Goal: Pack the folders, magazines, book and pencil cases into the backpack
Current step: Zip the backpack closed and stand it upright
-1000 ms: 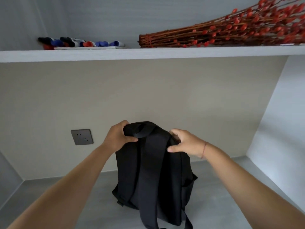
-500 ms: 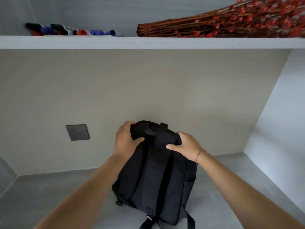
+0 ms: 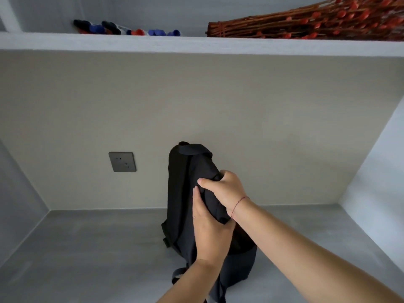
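Note:
A black backpack (image 3: 184,189) stands upright on the grey desk surface (image 3: 87,248) against the beige back wall, its straps facing me and its top handle at the top. My right hand (image 3: 225,191) grips the fabric on the right upper side of the backpack. My left hand (image 3: 208,232) lies flat against the backpack just below, fingers pointing up and pressed on the fabric. No folders, magazines, book or pencil cases are in view.
A white shelf (image 3: 196,43) runs overhead with several markers (image 3: 122,29) at the left and a bundle of red-berried twigs (image 3: 306,22) at the right. A dark wall socket (image 3: 122,161) sits left of the backpack. A white side wall (image 3: 376,182) bounds the right.
Both hands have left the top of the backpack and moved down its right side. The backpack has turned and stands taller against the wall. The view has shifted slightly.

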Available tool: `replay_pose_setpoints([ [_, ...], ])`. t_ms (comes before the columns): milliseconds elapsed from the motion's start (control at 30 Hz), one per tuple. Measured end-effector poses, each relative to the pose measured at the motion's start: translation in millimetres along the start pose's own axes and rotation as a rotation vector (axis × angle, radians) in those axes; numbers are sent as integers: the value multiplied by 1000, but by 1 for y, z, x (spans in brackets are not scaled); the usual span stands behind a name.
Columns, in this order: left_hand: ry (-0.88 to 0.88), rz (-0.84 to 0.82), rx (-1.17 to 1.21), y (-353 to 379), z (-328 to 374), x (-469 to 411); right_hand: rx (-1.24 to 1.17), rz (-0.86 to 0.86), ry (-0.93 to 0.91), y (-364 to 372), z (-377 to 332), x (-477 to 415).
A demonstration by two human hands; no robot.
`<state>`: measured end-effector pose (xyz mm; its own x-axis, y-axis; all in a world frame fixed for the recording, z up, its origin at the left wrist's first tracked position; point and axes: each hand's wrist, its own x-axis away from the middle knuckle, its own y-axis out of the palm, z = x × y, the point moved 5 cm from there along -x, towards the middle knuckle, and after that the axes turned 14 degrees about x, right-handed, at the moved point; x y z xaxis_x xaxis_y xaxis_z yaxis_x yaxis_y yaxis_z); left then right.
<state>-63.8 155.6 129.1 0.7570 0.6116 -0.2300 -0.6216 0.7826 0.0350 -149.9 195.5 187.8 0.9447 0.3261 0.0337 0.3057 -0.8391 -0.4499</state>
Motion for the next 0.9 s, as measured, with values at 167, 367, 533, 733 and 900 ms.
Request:
replay_pose_setpoints([
  [167,-1,-172,-21,-31,-10,-18,-86,-305,-92,-3,-5,0],
  [367,41,-298,-152,-53,-9,-40,32,-359,-226,-32,18,-14],
  [533,69,-327,-243,-78,-11,-54,42,-405,-274,-23,43,-17],
  [733,-31,-137,-169,-132,-24,-72,117,-419,-351,0,41,-18],
  [900,-123,-52,-2,-171,-33,-82,123,-179,-309,-9,46,-39],
])
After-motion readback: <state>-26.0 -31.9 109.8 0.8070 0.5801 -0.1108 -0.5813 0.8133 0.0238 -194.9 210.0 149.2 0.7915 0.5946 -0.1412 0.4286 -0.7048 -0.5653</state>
